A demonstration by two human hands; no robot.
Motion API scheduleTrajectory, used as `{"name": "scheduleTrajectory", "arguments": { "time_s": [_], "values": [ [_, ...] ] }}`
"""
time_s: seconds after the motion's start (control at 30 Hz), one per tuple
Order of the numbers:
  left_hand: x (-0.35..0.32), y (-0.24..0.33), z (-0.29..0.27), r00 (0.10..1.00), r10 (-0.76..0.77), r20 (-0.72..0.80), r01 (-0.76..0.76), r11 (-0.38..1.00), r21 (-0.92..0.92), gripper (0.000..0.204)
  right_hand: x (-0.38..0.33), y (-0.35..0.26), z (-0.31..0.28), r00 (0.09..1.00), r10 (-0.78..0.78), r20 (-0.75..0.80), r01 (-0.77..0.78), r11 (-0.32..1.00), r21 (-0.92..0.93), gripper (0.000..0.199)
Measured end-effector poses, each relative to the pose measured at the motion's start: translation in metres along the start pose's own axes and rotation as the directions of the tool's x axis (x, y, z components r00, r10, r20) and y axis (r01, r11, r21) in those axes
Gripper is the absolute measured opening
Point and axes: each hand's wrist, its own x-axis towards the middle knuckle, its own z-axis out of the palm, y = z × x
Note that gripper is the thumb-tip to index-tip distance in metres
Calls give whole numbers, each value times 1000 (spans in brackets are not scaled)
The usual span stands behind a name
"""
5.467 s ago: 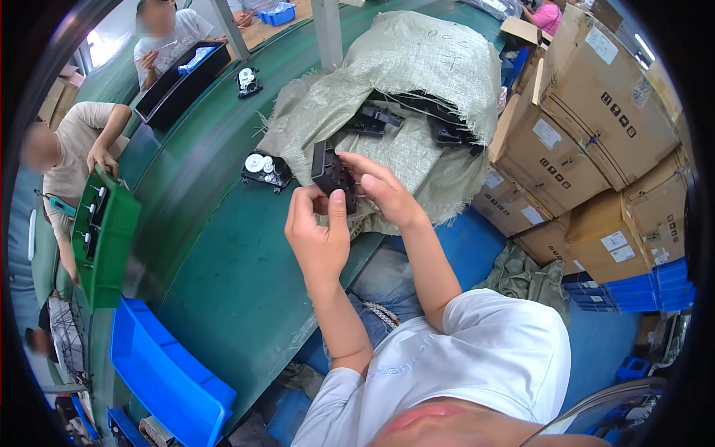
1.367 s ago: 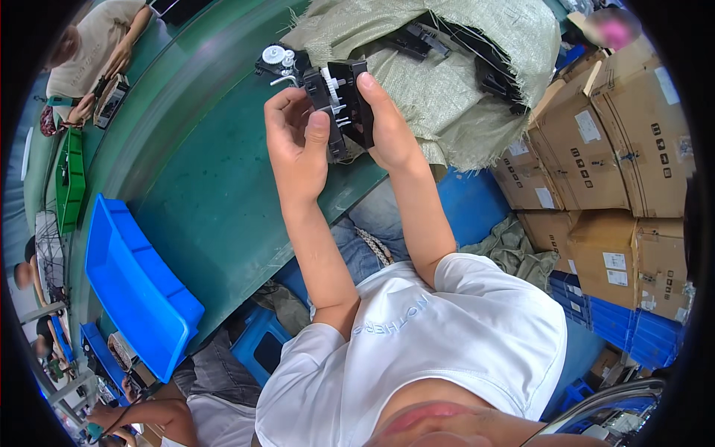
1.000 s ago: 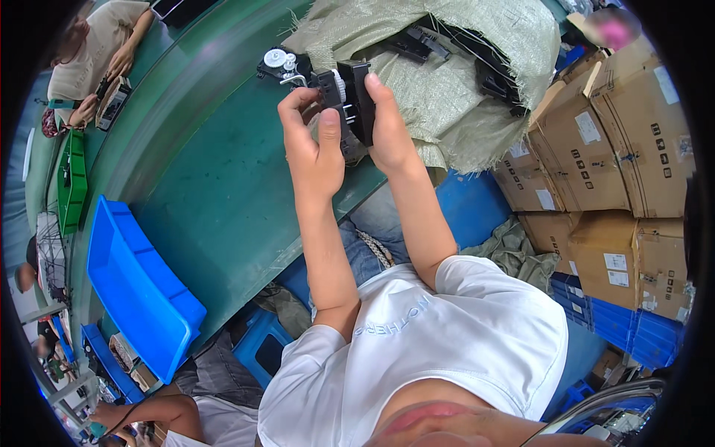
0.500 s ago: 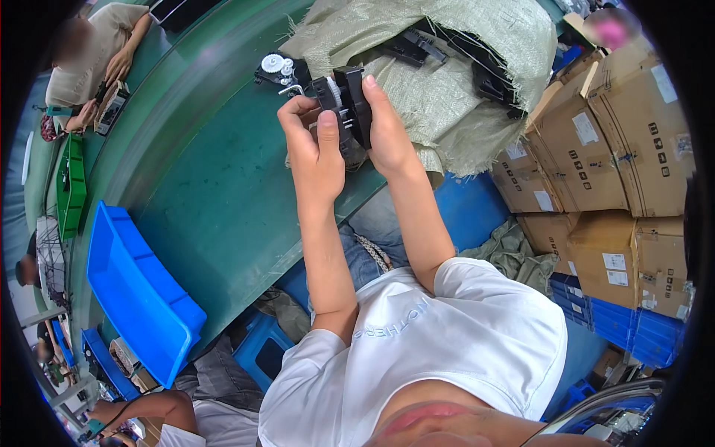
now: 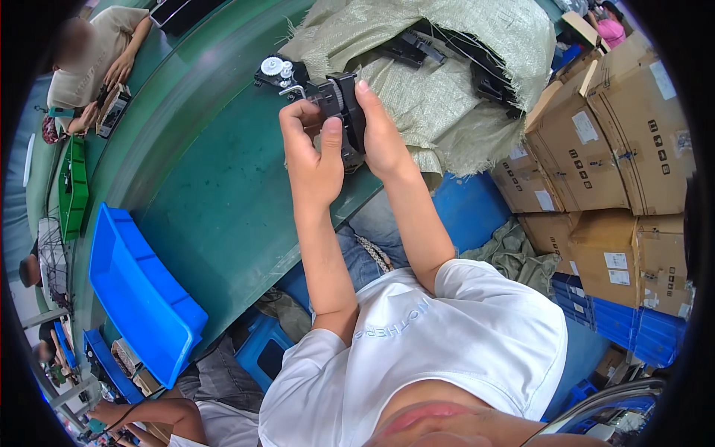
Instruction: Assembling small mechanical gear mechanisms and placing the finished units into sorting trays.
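Note:
Above the green table, I hold two black plastic pieces against each other. My left hand (image 5: 314, 160) is closed around a black geared part (image 5: 328, 97) with a ribbed grey wheel, its thumb on the near side. My right hand (image 5: 382, 138) grips a long black plastic piece (image 5: 348, 100) pressed along that part's right side; fingers hide much of both. Just beyond my left fingers is a black gear assembly (image 5: 287, 72) with white gears. A bent metal rod (image 5: 293, 90) shows between it and my left hand; I cannot tell which part it belongs to.
A woven sack (image 5: 462, 123) with black plastic parts (image 5: 413, 48) lies at the far right. A blue bin (image 5: 141, 290) stands left on the green table (image 5: 216, 194). Cardboard boxes (image 5: 581, 164) are stacked right. A co-worker (image 5: 97, 56) sits far left, near a green tray (image 5: 73, 186).
The two black pieces have come closer together, and the gap between them has narrowed. The right-hand piece has tilted and shifted slightly left and nearer. Both hands keep their hold.

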Motion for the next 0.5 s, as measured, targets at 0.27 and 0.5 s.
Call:
{"name": "scheduleTrajectory", "arguments": {
  "time_s": [0.27,0.5],
  "values": [
    [1,-4,-8,998,-55,-8,55,994,-91,39,7,20,6,996,-88,-16,87,994,-66,50],
    [-2,10,-6,999,-17,-32,19,997,76,69,-1,12,-11,995,-3,98,-29,948,318,55]
  ]
}}
